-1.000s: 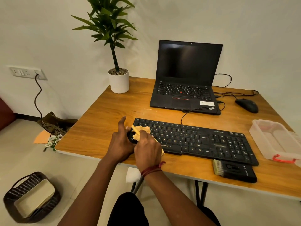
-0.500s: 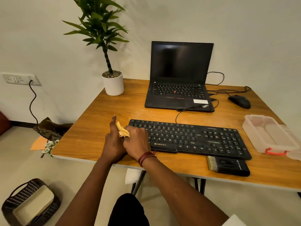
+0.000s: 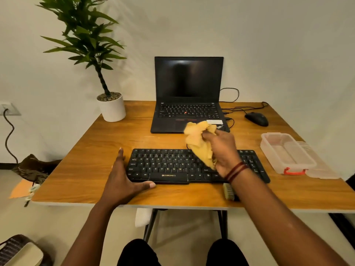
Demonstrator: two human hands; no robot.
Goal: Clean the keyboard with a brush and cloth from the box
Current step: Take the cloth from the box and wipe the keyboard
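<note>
The black keyboard (image 3: 172, 166) lies across the front of the wooden table (image 3: 92, 160). My right hand (image 3: 223, 152) grips a crumpled yellow cloth (image 3: 199, 143) and holds it above the keyboard's right half. My left hand (image 3: 123, 179) rests open against the keyboard's left end, fingers straight along its side and thumb along the front edge. The black brush (image 3: 229, 191) lies on the table in front of the keyboard; only its bristle end shows beside my right forearm. The clear plastic box (image 3: 288, 156) with a red latch stands open at the right.
An open laptop (image 3: 188, 96) sits behind the keyboard, with cables and a black mouse (image 3: 256, 119) to its right. A potted plant (image 3: 110, 106) stands at the back left corner. A dark basket (image 3: 17, 250) is on the floor at the left.
My right hand has lifted the cloth from the keyboard's left end and carried it right, over the keyboard. My left hand let go of the cloth and now lies flat against the keyboard's left end.
</note>
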